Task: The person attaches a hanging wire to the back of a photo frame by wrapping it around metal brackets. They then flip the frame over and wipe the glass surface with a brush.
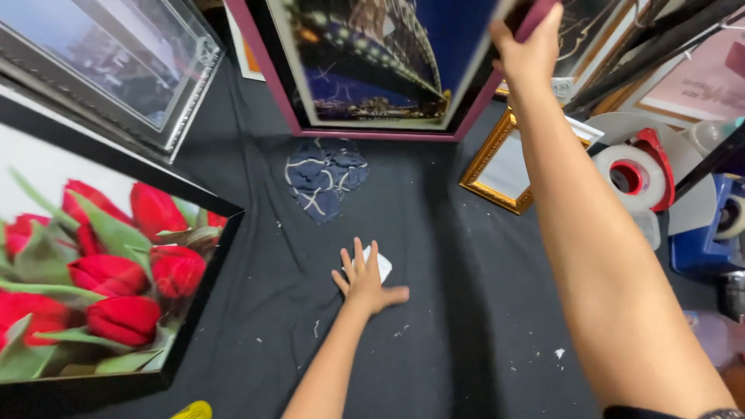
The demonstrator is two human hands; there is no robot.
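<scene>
The left hand is lying flat, fingers spread, pressing a small white cloth onto the black surface. Farther off, the right hand is gripping the maroon-framed picture by its edge; it looks rigid, bulky and probably breakable.

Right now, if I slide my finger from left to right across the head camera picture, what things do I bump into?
Tulip picture → left hand on a white scrap → gold frame → right arm → tape dispenser → blue box.
</scene>
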